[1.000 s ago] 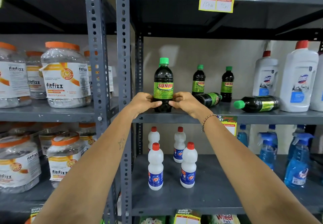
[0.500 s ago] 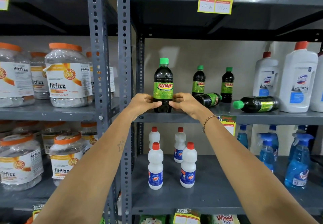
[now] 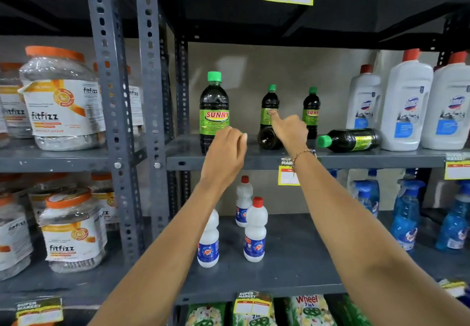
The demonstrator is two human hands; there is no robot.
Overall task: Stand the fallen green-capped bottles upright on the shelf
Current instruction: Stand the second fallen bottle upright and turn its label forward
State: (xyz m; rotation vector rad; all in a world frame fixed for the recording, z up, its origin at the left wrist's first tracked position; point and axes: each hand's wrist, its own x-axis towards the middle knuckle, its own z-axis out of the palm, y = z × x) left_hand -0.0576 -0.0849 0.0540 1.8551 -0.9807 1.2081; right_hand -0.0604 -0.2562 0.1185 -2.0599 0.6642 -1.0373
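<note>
Green-capped dark plastic bottles lie fallen in two spots on the grey metal shelf (image 3: 254,159), and the nearer one (image 3: 267,137) is what my next reach turns on. It lies with its round base toward me and its long axis running back into the shelf, its neck hidden behind my right hand (image 3: 290,130). That hand hangs just over it, index finger stretched up, gripping nothing yet. My left hand (image 3: 226,153) floats loose and empty in front of the big upright bottle (image 3: 214,112), a little left of the fallen one. The second fallen bottle (image 3: 349,139) lies crosswise further right, cap pointing left, beside the white jugs (image 3: 407,102). I judge my right hand is the nearer for both.
</note>
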